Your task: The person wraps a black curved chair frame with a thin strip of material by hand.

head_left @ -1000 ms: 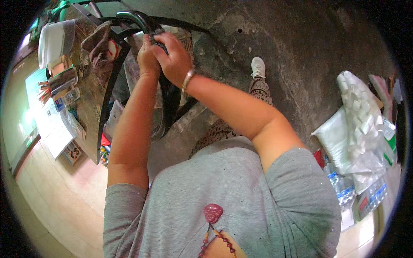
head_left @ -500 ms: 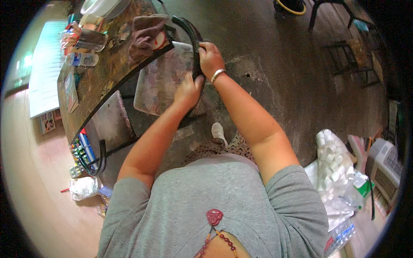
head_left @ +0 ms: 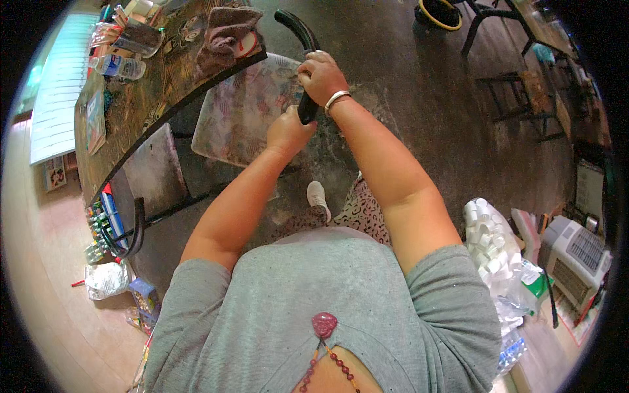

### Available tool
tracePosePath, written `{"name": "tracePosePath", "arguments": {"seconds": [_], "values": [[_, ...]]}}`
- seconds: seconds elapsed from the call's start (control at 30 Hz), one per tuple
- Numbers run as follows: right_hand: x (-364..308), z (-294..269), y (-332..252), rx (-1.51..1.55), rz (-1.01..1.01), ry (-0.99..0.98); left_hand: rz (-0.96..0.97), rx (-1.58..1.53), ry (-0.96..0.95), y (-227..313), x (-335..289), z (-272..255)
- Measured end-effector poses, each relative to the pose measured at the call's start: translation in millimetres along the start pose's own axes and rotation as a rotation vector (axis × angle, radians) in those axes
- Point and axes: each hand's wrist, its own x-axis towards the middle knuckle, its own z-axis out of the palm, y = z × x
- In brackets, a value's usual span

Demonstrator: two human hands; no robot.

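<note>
A black curved chair rail (head_left: 299,29) runs between both of my hands, at the right edge of a chair seat (head_left: 226,124) with a clear, smudged covering. My right hand (head_left: 323,77), a silver bangle at its wrist, is closed over the rail's middle. Lower down, my left hand (head_left: 291,134) is wrapped round the rail's near part, its thumb side toward the right hand. Part of the seat lies under the edge of a dark wooden table (head_left: 160,85). My hands and forearms hide how the rail joins the seat.
On the table are a brown cloth (head_left: 226,36), a plastic bottle (head_left: 119,67) and a holder of sticks (head_left: 139,38). A second chair (head_left: 156,164) stands at left. Bags of white rolls (head_left: 488,239) and a grey appliance (head_left: 576,255) lie right; a bucket (head_left: 438,14) stands far off.
The whole view has shifted slightly. Both hands stay on the rail; the right one sits a little farther away, and the rail's far end has moved up and right.
</note>
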Motion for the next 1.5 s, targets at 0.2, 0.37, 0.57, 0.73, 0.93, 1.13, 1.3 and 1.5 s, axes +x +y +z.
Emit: {"name": "tracePosePath", "arguments": {"seconds": [0.2, 0.37, 0.57, 0.73, 0.93, 1.13, 1.3, 1.5], "values": [[-63, -5, -32, 0.204, -0.094, 0.016, 0.173, 0.076, -0.022, -27, 7, 18], [-43, -4, -27, -0.019, -0.01, -0.102, 0.091, 0.222, -0.039, -11, 6, 14], [-22, -4, -20, -0.2, 0.05, -0.224, -0.056, 0.103, 0.023, -1, -7, -2], [-18, -10, -24, -0.285, -0.076, -0.177, 0.026, 0.128, -0.059, -23, -25, -8], [-82, 4, -103, -0.211, -0.326, -0.354, -0.07, 0.093, -0.158, -75, -66, -3], [-69, 1, -83, -0.162, -0.388, -0.215, -0.002, 0.077, -0.096, -89, -96, -21], [-13, -14, -52, -0.445, -0.401, -0.172, 0.03, 0.098, -0.046, -91, -104, -33], [-90, 20, -133, -0.273, -0.524, -0.531, 0.091, 0.007, 0.132, -112, -97, 1]]}}
